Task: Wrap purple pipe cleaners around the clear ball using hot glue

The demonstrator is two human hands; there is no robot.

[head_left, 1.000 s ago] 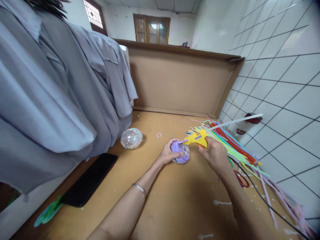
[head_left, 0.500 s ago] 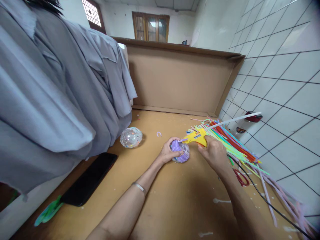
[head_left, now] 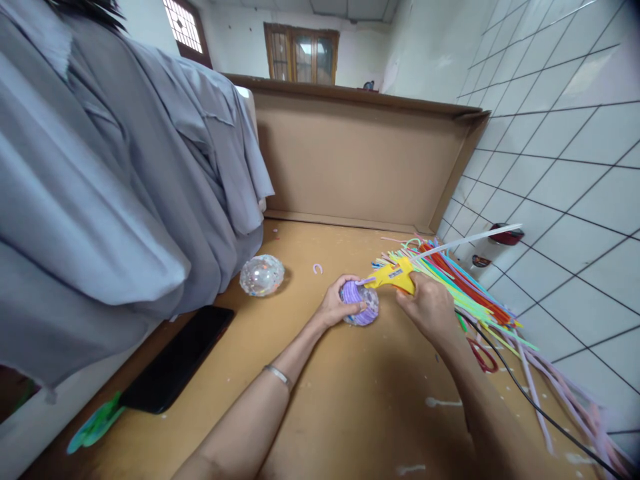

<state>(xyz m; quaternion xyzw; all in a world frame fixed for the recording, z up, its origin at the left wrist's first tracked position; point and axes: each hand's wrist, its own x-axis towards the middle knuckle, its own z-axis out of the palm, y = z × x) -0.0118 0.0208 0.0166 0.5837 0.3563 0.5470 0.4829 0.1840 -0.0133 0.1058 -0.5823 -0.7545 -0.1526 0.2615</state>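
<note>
My left hand [head_left: 338,303] is closed around a small clear ball [head_left: 370,313] partly covered with rows of purple pipe cleaner [head_left: 352,293]. A loose end of the purple strip sticks out at the ball's top, close to the nozzle of a yellow glue gun [head_left: 393,275]. Gripping that gun by its handle is my right hand [head_left: 429,303]. A long white glue stick [head_left: 465,241] juts from the gun's back. Whether the nozzle touches the ball I cannot tell. Left of my hands sits a clear faceted bowl-like piece [head_left: 262,275], and a small curved purple piece [head_left: 318,269] lies between.
Bundles of coloured pipe cleaners [head_left: 460,283] lie along the tiled wall at right, near red-handled scissors [head_left: 483,355] and a black cord [head_left: 530,400]. At left are a black phone [head_left: 180,360] and grey cloth [head_left: 200,167]. A cardboard panel [head_left: 350,160] stands behind.
</note>
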